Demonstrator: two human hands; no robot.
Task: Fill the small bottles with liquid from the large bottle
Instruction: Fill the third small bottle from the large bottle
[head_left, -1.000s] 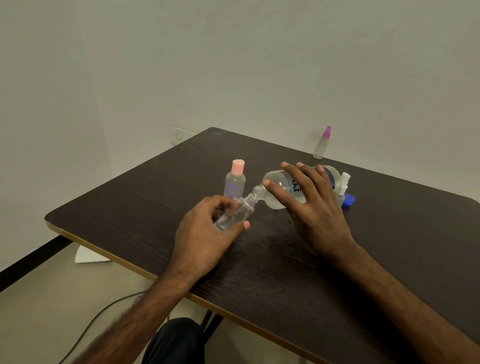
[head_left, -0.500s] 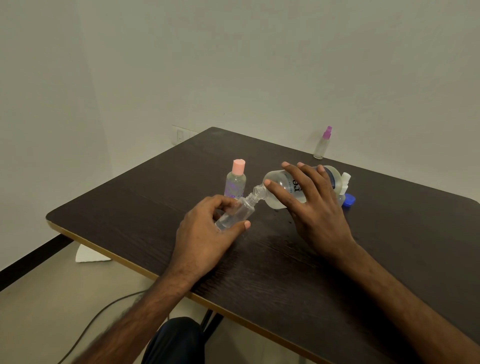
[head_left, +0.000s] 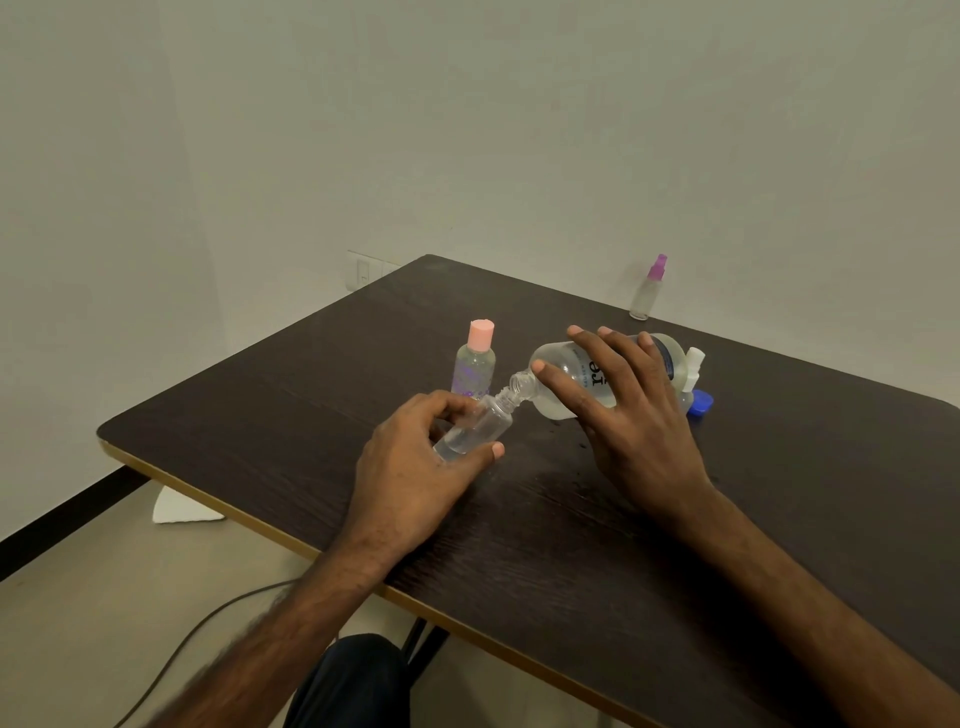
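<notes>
Fingers (head_left: 441, 404) of the left hand (head_left: 410, 467) curl round the small bottle (head_left: 478, 428), thumb against its lower side. It is tipped with its open neck up and to the right, over the counter (head_left: 779, 519). The right hand (head_left: 639, 431) lies over the barrel of the large bottle (head_left: 558, 376), fingers spread across it and thumb hidden. That bottle is tilted almost flat, and the 2 mouths are touching or nearly so.

The small bottle looks like light, thin clear plastic, so a hard squeeze would probably dent it; a mid-body hold suits it. The large bottle, part full, is likely the heavier, and its weight would shift as it tips. Wet marks (head_left: 582, 449) on the counter suggest slippery surfaces, so a firm hold around the barrel seems safest.
</notes>
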